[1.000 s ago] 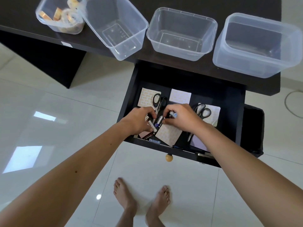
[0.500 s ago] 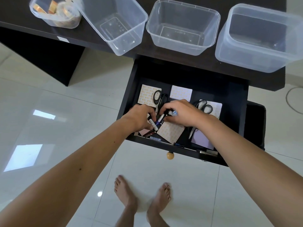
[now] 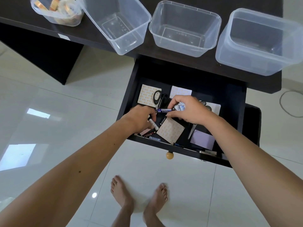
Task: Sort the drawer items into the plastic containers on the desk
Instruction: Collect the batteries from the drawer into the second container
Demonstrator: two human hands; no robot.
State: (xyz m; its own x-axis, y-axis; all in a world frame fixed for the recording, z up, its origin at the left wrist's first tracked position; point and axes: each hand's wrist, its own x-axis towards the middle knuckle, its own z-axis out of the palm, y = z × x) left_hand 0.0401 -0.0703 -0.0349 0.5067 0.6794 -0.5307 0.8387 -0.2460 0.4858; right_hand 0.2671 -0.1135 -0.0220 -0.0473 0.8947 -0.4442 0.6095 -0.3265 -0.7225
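Note:
Both hands are inside the open black drawer [image 3: 131,89]. My right hand [image 3: 190,111] is shut on several batteries, and a blue one [image 3: 164,110] sticks out to the left from its fingers. My left hand [image 3: 141,118] grips a white battery [image 3: 153,124] that points down and to the right. Loose batteries [image 3: 149,134] lie near the drawer's front edge. Sticky-note pads [image 3: 170,132] and black-handled scissors [image 3: 158,98] lie around the hands. Three empty clear containers stand on the desk: left [image 3: 121,23], middle [image 3: 185,28], right [image 3: 259,41].
A round clear tub [image 3: 57,10] with tape rolls stands at the desk's far left. A lilac pad [image 3: 202,139] and a second pair of scissors [image 3: 192,129] lie at the drawer's right. The drawer's wooden knob [image 3: 169,155] juts over the tiled floor, above my bare feet.
My right hand has gathered more batteries and now holds the blue one level. My left hand has shifted slightly with the white battery. The view has tilted a little.

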